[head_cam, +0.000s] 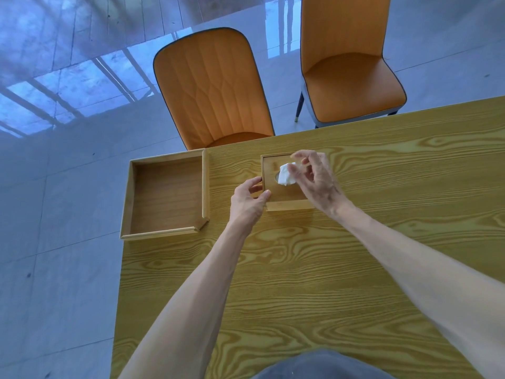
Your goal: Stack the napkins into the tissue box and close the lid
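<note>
A long wooden table (328, 269) with bold yellow grain fills the lower right of the view, with two orange chairs (213, 88) standing on the pale tiled floor beyond its far edge. At the table's left end, overhanging the corner, lies a shallow wooden tray (128, 203), with nothing in it. Well to its right, near the far edge, sits the tissue box (287, 205), its lid (273, 165) already down on top, flat as far as the view shows. A white napkin (286, 175) pokes up in a crumpled tuft through the round opening in the lid; no loose napkins show anywhere on the table, so the stacking appears done and the closing step looks all but complete. The left hand (247, 203) steadies the box at its near left corner, thumb resting on the lid's edge and fingers curled against the left side. The right hand (314, 176) hovers over the lid, its fingers loosely spread and bent, thumb and forefinger close to the tuft; whether they actually pinch the paper cannot be told. The next move probably calls for teasing the tuft up neatly, or pressing the lid to check that it seats evenly, then letting go with both hands.
</note>
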### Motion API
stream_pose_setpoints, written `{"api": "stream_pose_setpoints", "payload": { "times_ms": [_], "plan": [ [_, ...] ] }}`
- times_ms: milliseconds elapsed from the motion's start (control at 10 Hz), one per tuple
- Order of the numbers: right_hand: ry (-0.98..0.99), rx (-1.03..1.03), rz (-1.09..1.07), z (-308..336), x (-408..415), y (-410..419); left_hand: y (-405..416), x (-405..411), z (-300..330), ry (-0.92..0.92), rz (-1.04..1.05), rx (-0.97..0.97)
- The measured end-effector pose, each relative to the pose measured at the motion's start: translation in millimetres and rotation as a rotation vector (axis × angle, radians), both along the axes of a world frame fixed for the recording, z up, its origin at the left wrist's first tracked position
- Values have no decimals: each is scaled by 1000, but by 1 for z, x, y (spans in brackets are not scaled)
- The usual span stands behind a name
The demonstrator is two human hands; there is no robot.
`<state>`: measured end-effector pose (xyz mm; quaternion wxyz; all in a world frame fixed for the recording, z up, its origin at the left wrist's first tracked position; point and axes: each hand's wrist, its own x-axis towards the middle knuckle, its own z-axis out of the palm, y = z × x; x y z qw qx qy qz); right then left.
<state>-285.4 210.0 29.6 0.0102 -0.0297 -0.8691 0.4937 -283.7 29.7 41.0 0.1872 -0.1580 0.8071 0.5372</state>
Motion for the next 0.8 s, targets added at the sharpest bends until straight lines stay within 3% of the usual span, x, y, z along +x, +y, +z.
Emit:
{"api": "stream_pose_setpoints", "payload": {
  "times_ms": [100, 200, 400, 700, 800],
  "plan": [
    [26, 144, 21, -1, -2, -4, 0, 0, 0, -4, 1, 1],
    [18, 116, -72, -2, -5, -9, 0, 0, 0, -8, 5, 5],
    [-42, -157, -130, 6, -3, -9, 0, 0, 0, -3, 10, 27],
    [-119, -275, -173, 23, 1, -13, -1, -1, 5, -32, -39, -14],
    [-109, -203, -238, 30, 5, -6, -4, -4, 12, -49, -110, -123]
  ]
}}
